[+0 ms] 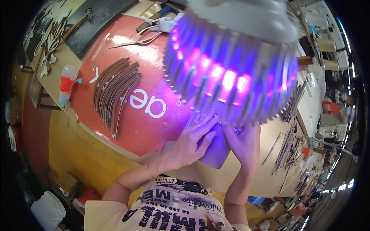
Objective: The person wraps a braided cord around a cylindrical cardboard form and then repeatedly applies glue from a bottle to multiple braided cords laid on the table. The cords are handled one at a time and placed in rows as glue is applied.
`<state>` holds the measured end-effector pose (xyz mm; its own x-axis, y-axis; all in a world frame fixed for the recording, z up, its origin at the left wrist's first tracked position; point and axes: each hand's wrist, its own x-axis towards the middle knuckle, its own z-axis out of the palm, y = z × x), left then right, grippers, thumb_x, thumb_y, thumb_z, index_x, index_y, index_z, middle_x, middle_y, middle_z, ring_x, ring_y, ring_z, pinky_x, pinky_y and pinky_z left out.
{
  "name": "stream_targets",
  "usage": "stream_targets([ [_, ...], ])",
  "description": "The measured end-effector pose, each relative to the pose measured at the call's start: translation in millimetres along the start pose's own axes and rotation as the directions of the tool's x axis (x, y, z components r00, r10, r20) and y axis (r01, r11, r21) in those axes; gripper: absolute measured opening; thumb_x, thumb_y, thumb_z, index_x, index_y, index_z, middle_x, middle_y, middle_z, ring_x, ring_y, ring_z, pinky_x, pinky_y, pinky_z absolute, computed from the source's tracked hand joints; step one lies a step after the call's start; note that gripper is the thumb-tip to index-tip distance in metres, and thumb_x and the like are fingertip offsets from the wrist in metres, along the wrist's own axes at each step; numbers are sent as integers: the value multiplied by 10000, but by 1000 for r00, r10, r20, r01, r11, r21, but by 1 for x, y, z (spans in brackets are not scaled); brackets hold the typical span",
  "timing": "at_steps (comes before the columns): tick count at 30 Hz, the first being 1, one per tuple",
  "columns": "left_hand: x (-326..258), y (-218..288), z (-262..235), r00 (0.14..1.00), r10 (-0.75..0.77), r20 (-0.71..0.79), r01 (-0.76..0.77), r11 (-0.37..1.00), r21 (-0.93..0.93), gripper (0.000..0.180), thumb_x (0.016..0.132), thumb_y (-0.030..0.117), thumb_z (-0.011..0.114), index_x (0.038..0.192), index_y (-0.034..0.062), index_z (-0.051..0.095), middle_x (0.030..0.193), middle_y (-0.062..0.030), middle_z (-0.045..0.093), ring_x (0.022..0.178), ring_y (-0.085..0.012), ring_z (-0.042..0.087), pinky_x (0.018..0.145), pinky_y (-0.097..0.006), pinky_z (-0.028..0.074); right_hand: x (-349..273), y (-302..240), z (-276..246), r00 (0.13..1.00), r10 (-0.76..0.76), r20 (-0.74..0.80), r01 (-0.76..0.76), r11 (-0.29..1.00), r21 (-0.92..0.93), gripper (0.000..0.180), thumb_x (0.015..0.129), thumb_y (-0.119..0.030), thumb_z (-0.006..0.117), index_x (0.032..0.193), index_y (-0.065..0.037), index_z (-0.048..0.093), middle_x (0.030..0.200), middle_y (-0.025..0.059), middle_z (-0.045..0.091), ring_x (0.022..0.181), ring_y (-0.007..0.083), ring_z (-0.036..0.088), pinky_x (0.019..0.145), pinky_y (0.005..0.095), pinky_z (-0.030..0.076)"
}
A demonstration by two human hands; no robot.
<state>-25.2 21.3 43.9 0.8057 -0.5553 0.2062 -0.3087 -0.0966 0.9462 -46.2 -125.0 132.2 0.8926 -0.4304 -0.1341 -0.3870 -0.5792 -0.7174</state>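
Observation:
A smooth flat piece point(216, 156), tinted violet by the light, lies between my hands near the table's front edge. Along its left side rests my left hand point(195, 138), a ring on one finger. Its fingers are stretched forward, with the thumb apart from them. On the other side my right hand point(244, 145) is closed, thumb and fingers pinched at the piece's far part. What sits in that pinch is too small to make out. Right above my fingertips hangs a ribbed lamp point(231, 73) glowing violet and pink, which hides the far end of the piece.
Curved brown strips point(115, 90) lie bundled on a red sheet point(150, 134) to the left. Beyond are a red-and-clear bottle point(66, 86), a hammer point(77, 25) on a dark slab point(100, 23), and pale straps point(50, 46). More thin strips point(285, 150) lie at right.

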Motion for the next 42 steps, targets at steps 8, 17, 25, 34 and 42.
stream_targets([
  [8,-2,-2,10,997,-37,72,43,996,-74,426,978,184,527,1353,-19,514,1410,-252,477,1303,-394,474,1135,-458,298,-16,14,-42,988,128,86,-132,990,44,276,855,-150,732,1008,-42,528,601,63,623,470,98,501,463,261,364],
  [17,-2,-7,16,998,15,54,-18,999,38,441,960,159,563,1363,-11,507,1417,-261,466,1295,-381,492,1103,-434,357,-29,40,-60,994,93,52,-103,954,282,222,890,-91,693,988,-31,503,654,23,592,603,59,485,563,219,382],
  [25,-11,-13,25,1000,25,-6,-26,988,-151,340,919,124,610,1239,17,568,1429,-293,435,1325,-433,439,1107,-470,339,-28,43,-56,995,88,43,-98,931,352,176,890,-34,655,965,-21,497,676,15,567,632,61,499,598,220,407],
  [34,-6,-19,18,987,152,43,-152,988,-4,370,887,146,664,1245,67,614,1444,-291,418,1316,-436,449,1113,-494,325,-31,31,-55,988,149,43,-155,940,305,158,899,-19,634,962,-20,489,704,1,566,662,59,518,629,217,423],
  [42,-4,-23,15,965,254,60,-259,959,111,418,850,173,704,1254,97,624,1425,-285,442,1245,-447,513,1077,-527,377,-23,13,-57,993,111,28,-114,952,283,171,896,4,617,993,-27,480,685,3,556,652,57,508,623,205,413],
])
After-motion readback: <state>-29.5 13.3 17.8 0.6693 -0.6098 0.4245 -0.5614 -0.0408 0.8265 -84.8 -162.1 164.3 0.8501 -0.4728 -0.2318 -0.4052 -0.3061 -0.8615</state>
